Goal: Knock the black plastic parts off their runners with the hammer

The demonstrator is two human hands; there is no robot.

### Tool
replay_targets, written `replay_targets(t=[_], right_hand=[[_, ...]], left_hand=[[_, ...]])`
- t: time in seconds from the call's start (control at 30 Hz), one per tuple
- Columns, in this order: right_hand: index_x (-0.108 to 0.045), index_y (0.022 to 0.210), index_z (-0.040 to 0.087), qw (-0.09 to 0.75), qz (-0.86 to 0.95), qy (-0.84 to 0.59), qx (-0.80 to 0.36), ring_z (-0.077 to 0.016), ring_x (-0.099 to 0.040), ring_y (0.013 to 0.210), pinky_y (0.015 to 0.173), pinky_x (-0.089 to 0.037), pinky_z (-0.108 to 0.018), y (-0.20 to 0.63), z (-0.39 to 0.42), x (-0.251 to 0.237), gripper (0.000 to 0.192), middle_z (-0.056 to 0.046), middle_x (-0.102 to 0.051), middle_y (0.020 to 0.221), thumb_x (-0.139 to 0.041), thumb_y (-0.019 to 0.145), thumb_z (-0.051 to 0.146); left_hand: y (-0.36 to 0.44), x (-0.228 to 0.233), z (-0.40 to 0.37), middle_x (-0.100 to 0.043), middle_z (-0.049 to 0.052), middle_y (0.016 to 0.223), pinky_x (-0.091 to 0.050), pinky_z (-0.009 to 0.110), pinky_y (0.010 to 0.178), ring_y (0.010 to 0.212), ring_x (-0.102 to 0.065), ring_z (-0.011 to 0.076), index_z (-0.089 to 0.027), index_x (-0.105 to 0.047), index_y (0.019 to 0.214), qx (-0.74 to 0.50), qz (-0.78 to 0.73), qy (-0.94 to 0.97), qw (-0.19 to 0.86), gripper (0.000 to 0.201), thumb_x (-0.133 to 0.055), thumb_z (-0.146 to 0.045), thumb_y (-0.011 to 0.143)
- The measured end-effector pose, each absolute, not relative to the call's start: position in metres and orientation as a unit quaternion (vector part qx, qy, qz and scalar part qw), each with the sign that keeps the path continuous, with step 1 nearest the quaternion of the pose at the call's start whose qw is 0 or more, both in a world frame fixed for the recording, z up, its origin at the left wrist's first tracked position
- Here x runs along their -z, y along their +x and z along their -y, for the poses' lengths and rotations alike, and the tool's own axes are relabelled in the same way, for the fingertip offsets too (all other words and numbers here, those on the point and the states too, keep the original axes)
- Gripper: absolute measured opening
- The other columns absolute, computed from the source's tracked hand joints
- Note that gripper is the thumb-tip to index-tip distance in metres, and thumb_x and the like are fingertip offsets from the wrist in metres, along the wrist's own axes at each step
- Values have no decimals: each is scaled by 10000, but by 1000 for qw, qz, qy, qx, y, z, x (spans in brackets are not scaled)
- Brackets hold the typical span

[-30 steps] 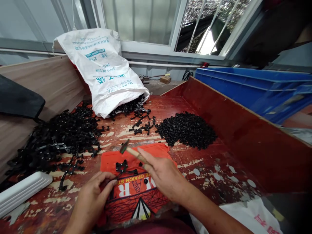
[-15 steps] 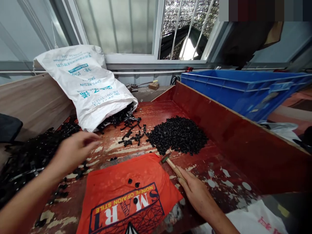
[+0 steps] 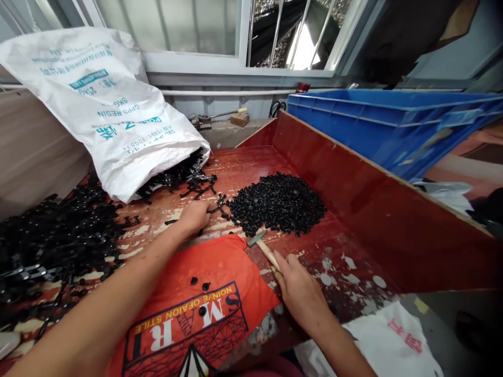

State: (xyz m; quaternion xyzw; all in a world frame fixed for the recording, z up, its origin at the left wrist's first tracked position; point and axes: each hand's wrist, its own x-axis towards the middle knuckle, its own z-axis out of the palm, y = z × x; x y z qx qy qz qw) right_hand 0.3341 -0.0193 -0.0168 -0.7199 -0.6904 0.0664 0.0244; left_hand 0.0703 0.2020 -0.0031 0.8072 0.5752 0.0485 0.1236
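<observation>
The left hand (image 3: 195, 215) closes over black plastic parts (image 3: 218, 204) on the desk (image 3: 353, 262). The right hand (image 3: 301, 290) grips a small hammer (image 3: 262, 246)

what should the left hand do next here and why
Probably close the fingers on the black plastic frame piece and draw it back onto the orange cloth. The left hand is stretched out with its fingertips at that loose piece beside the pile of small black parts, while the right hand holds the small hammer low at the cloth's edge.
</observation>
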Motion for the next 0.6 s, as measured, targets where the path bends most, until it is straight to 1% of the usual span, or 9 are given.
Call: replay_targets(t=[0.07,0.13,0.2,0.27,0.37,0.43,0.5,0.53,0.6], right_hand=[[-564,1369,183,29,710,-703,-31,-269,-606,916,765,-461,-357,331,19,10,407,-109,-623,1008,-525,964,212],[-610,1308,190,70,737,-672,-19,-287,-576,946,815,-444,-389,323,18,3,366,-118,-635,994,-542,949,195],[-665,1196,213,132,772,-618,-68,-266,-572,950,857,-431,-384,308,18,-5,287,-101,-658,992,-518,954,166],[-701,1063,233,179,804,-548,-148,-228,-586,924,877,-422,-357,288,18,-10,232,-59,-684,955,-515,957,142],[-712,1017,249,201,828,-477,-213,-192,-601,886,854,-420,-319,257,17,-14,198,-15,-699,899,-558,951,143],[-709,1032,243,191,839,-471,-195,-193,-598,900,846,-419,-314,240,11,-16,189,-20,-692,907,-569,949,147],[-703,1049,234,169,845,-482,-160,-211,-590,905,843,-419,-333,227,3,-16,165,-38,-677,909,-585,947,179],[-699,1053,227,159,847,-486,-146,-220,-587,897,833,-422,-344,221,-1,-16,149,-46,-668,907,-605,940,207],[-688,1073,214,149,854,-481,-134,-230,-583,883,793,-433,-341,212,-8,-13,167,-57,-652,916,-647,918,262]], left_hand=[[50,4,-193,-683,68,1046,-523,386,875,985,-646,225,-198,-681,1029,-59,-576,805,128,163,-633,-280,896],[33,3,-184,-674,68,942,-482,358,885,983,-630,245,-213,-692,862,-88,-583,798,127,68,-635,-222,828],[21,0,-176,-650,84,968,-452,362,902,1028,-597,274,-215,-681,781,-129,-593,785,126,47,-638,-215,762],[14,-5,-167,-626,99,1002,-430,380,925,1056,-563,291,-209,-658,732,-175,-605,766,131,33,-644,-238,723],[6,-12,-152,-619,81,912,-441,378,905,995,-572,276,-207,-617,714,-246,-623,724,163,101,-634,-307,717],[2,-17,-139,-618,49,787,-484,360,807,860,-612,244,-205,-595,729,-289,-633,688,208,170,-608,-374,732],[-4,-22,-123,-628,28,697,-513,338,672,704,-636,213,-201,-572,760,-323,-633,650,269,227,-572,-428,742],[-7,-24,-114,-644,30,681,-517,328,615,645,-641,202,-198,-562,779,-334,-629,636,297,246,-557,-442,744],[-13,-29,-95,-691,58,703,-527,317,557,592,-652,189,-187,-558,811,-357,-617,602,360,260,-577,-433,731]])
